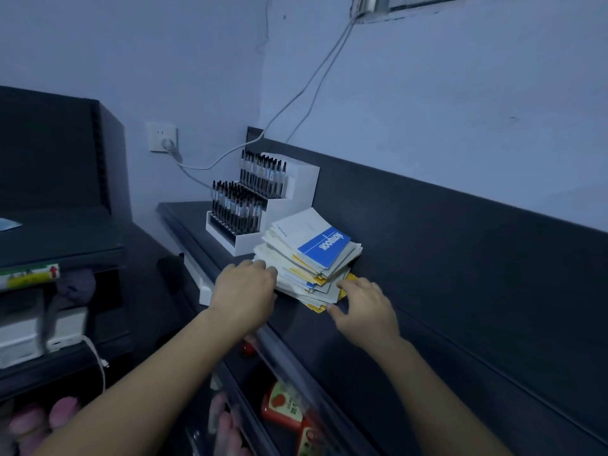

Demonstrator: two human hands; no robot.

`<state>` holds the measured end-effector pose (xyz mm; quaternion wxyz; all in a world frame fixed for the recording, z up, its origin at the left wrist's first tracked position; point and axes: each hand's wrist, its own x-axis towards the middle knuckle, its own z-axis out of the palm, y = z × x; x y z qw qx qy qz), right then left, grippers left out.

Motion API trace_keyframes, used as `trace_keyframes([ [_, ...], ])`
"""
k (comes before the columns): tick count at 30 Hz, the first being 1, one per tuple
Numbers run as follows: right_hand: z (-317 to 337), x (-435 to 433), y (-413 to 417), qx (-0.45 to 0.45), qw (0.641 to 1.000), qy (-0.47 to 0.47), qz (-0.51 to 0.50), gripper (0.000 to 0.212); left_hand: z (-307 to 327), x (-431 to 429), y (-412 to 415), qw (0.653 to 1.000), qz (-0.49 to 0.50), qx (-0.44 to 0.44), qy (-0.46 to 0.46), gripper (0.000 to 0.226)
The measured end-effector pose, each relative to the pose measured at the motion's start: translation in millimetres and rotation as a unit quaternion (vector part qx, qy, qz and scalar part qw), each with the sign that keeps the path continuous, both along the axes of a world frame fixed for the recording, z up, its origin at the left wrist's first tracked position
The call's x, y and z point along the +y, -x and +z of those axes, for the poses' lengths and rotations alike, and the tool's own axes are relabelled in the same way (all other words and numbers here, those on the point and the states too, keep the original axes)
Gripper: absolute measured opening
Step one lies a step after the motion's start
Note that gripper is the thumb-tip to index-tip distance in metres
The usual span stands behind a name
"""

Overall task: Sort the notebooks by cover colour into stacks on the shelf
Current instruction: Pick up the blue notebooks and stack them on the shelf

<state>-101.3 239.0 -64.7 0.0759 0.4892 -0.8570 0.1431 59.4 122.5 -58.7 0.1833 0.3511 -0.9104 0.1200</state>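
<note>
From the head view, you were at the start: one mixed stack (309, 258) sat on the shelf (378, 324) beside the pen rack (263, 205). Your left hand (245, 291) pressed its near edge, fingers curled; your right hand (365, 307) lay spread at its corner, gripping nothing. Next you likely needed to lift off the blue-and-white top notebook (316, 240). Lower covers were hidden.

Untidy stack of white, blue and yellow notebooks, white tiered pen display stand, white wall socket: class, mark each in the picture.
Untidy stack of white, blue and yellow notebooks (320, 246): head view, top cover's blue panel.
White tiered pen display stand (304, 185): head view, its plain side wall.
White wall socket (157, 134): head view, faceplate above the plug.
</note>
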Motion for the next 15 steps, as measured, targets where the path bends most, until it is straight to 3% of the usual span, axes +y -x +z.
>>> trace_keyframes([
  [9, 8, -74, 21, -0.043, 0.997, 0.038, -0.042, 0.047, 23, -92, 53, 0.997, -0.045, 0.047, -0.033, 0.022],
  [15, 17, -103, 31, -0.066, 0.995, -0.007, -0.068, 0.060, 28, -144, 89, 0.991, -0.093, 0.055, -0.077, 0.025],
])
